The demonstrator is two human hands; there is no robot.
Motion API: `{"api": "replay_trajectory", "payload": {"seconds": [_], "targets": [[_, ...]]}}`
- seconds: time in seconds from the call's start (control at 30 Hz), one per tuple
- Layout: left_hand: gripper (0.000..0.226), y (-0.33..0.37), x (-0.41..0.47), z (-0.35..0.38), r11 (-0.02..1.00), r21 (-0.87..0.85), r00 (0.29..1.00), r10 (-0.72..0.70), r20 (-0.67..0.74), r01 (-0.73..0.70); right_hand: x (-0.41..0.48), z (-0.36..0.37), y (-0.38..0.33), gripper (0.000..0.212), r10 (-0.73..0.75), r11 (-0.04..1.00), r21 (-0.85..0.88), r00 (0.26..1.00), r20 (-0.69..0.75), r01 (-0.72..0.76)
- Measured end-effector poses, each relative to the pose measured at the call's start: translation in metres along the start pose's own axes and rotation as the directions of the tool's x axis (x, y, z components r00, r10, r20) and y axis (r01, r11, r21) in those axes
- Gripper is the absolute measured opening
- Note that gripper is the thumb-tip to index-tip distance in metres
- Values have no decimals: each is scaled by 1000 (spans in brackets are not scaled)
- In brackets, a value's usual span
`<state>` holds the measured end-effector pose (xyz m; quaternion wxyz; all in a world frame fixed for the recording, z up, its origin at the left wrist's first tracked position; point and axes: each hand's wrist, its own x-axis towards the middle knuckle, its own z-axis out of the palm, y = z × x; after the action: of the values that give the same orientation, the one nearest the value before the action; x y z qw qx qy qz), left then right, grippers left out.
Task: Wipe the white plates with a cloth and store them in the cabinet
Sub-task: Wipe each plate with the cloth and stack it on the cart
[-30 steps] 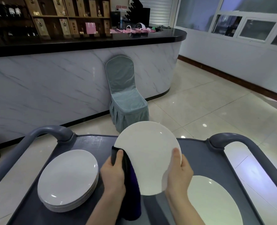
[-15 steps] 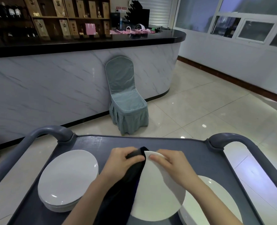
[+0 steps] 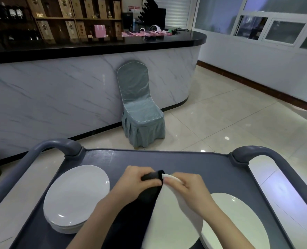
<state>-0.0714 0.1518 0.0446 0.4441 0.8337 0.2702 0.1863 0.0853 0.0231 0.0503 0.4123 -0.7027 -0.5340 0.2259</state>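
**Plate in both our hands, cloth laid against it**

Plates sit in three places on the grey cart (image 3: 212, 169). One plate (image 3: 169, 225) is in our hands, tilted over the middle of the cart with its far rim raised. A stack (image 3: 75, 196) lies flat at the left — several plates deep, though we cannot count the layers at its edge. At the right another plate (image 3: 239, 221) lies flat; its near side runs under the held one, and we cannot tell whether more lie beneath it.

Our left hand (image 3: 131, 184) is closed around one dark cloth (image 3: 145, 200), thumb and fingers pinching it at the held plate's upper rim. The cloth hangs down along the plate's left side, covering that part of it. Our right hand (image 3: 187, 189) is curled over the same rim from the right, fingers clamped on the top edge and palm across the plate's face. The two hands nearly meet at the top of the plate.

Beyond the cart stands one chair (image 3: 140, 106) in a blue-grey cover, set against a marble-fronted counter (image 3: 59, 97) with a black top. Shelves (image 3: 73, 18) of boxes and bottles rise behind it — no cabinet shows here.
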Motion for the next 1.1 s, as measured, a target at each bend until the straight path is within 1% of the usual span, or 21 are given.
{"api": "replay_trajectory", "payload": {"seconds": [0.07, 0.13, 0.2, 0.23, 0.3, 0.33, 0.4, 0.47, 0.5, 0.53, 0.57, 0.6, 0.67, 0.7, 0.73, 0.77, 0.83, 0.9, 0.97, 1.03, 1.1], "targets": [[22, -10, -9, 4, 990, -132, 985, -63, -163, 41, -1, -6, 2, 41, 32, 998, 60, 997, -77, -27], [17, -23, -20, 11, 946, -307, 924, -208, -321, 107, -4, -10, 7, 42, 131, 982, 162, 970, -205, -98], [23, -30, -25, 15, 909, -385, 882, -307, -358, 160, -6, -9, 11, 46, 245, 952, 251, 927, -285, -174], [25, -30, -24, 13, 912, -373, 881, -312, -356, 172, -7, -8, 13, 47, 268, 946, 259, 920, -287, -196], [21, -27, -17, 5, 940, -301, 913, -258, -318, 161, -6, -9, 13, 46, 231, 962, 199, 945, -233, -187], [19, -23, -12, 0, 960, -239, 943, -206, -260, 144, -4, -9, 10, 46, 183, 977, 147, 967, -177, -158], [23, -12, -3, -8, 995, -58, 994, -84, -64, 80, 0, -6, 2, 47, 61, 998, 32, 998, -29, -60], [28, -5, 1, -9, 999, 43, 997, -23, 74, 19, 4, -4, -4, 50, -4, 1000, -5, 998, 57, 4], [27, -4, 0, -9, 1000, 21, 998, -23, 50, 22, 5, -6, -5, 48, -1, 1000, 16, 999, 35, 1], [24, -4, -3, -8, 998, -53, 998, -46, -41, 44, 6, -8, -6, 46, 15, 999, 48, 999, -29, -14], [20, -6, -6, -6, 985, -159, 978, -101, -184, 72, 7, -10, -6, 44, 49, 995, 91, 990, -129, -38], [18, -9, -8, -2, 959, -267, 919, -190, -346, 97, 6, -10, -6, 44, 105, 987, 146, 964, -245, -71], [19, -12, -11, 6, 881, -458, 726, -389, -566, 115, 2, -1, -8, 48, 260, 937, 330, 860, -438, -115], [21, -11, -12, 10, 832, -545, 648, -473, -597, 105, 0, 8, -11, 48, 355, 886, 448, 800, -484, -122], [23, -11, -11, 14, 769, -632, 602, -548, -581, 90, -2, 17, -13, 48, 447, 822, 555, 746, -493, -126], [23, -12, -12, 18, 705, -704, 588, -608, -534, 90, -4, 24, -14, 48, 522, 761, 637, 703, -483, -127], [23, -15, -16, 26, 641, -752, 618, -656, -433, 154, -9, 35, -8, 43, 606, 685, 713, 661, -442, -150], [26, -20, -18, 28, 641, -740, 634, -663, -399, 205, -12, 33, -3, 32, 609, 677, 701, 708, -359, -226], [27, -23, -16, 21, 695, -689, 644, -625, -440, 204, -11, 19, 3, 18, 520, 725, 640, 811, -269, -253], [21, -21, -13, 8, 810, -561, 718, -492, -492, 172, -4, -7, 5, 8, 344, 832, 517, 918, -196, -201], [19, -14, -10, -4, 922, -375, 840, -275, -468, 93, 9, -30, 0, 6, 187, 943, 292, 980, -69, -159]]}}
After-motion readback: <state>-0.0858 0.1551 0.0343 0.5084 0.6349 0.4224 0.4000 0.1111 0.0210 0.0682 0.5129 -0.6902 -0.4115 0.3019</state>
